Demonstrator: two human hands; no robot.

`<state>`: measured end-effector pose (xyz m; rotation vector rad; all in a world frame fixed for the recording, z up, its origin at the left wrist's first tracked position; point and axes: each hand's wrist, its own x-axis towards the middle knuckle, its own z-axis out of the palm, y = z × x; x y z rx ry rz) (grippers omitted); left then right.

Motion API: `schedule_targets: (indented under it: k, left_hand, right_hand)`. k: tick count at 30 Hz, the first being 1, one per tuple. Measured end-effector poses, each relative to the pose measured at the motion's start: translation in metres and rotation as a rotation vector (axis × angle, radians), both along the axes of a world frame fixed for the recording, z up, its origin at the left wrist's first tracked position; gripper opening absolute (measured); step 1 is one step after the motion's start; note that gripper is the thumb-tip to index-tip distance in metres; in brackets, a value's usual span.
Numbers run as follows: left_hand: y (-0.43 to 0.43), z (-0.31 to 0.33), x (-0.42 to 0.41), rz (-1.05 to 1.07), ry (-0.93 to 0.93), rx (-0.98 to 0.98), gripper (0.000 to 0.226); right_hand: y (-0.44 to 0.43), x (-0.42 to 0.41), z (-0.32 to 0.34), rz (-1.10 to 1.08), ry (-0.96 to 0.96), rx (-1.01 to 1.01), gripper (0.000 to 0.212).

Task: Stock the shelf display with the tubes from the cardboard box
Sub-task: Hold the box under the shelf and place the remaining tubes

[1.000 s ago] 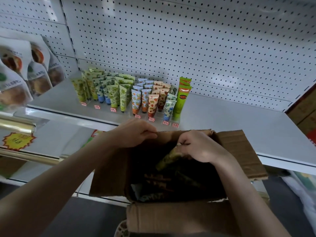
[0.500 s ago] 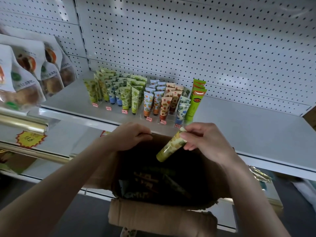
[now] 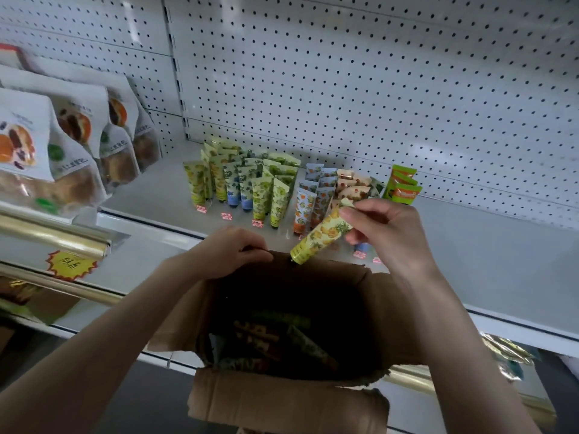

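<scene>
Currently, in the head view, the right hand (image 3: pixel 385 233) pinches the crimped end of a yellow pineapple-print tube (image 3: pixel 319 238) between thumb and fingers. The tube is tilted, cap end down, just above the far rim of the cardboard box (image 3: pixel 282 399). The left hand (image 3: pixel 228 252) grips that rim, fingers curled over it. Loose tubes (image 3: pixel 282 339) lie inside the box. Upright tubes (image 3: pixel 260 189) stand in rows on the shelf (image 3: pixel 470 261) behind.
</scene>
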<state>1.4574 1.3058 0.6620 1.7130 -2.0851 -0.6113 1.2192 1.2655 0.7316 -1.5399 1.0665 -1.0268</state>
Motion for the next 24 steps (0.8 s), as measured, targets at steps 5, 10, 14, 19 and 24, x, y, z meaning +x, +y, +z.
schedule_targets:
  k: [5,10,14,19,24]
  left_hand:
    - [0.003,0.006,0.019,0.041,-0.072,-0.008,0.022]
    - [0.018,-0.004,0.036,0.109,-0.001,-0.019,0.022]
    - [0.016,-0.006,0.058,0.104,0.051,-0.008,0.021]
    - [0.004,-0.006,0.09,0.056,0.058,0.033,0.018]
    - [-0.005,-0.012,0.118,0.037,-0.017,0.049,0.017]
  right_hand:
    - [-0.009,0.036,0.002,0.059,0.002,-0.048,0.011]
    - [-0.018,0.071,0.0,0.095,0.094,-0.153,0.013]
    - [-0.026,0.116,-0.005,0.086,0.197,-0.315,0.018]
    - [-0.043,0.174,-0.024,0.004,0.199,-0.334,0.008]
    - [-0.056,0.208,-0.042,-0.015,0.295,-0.346,0.011]
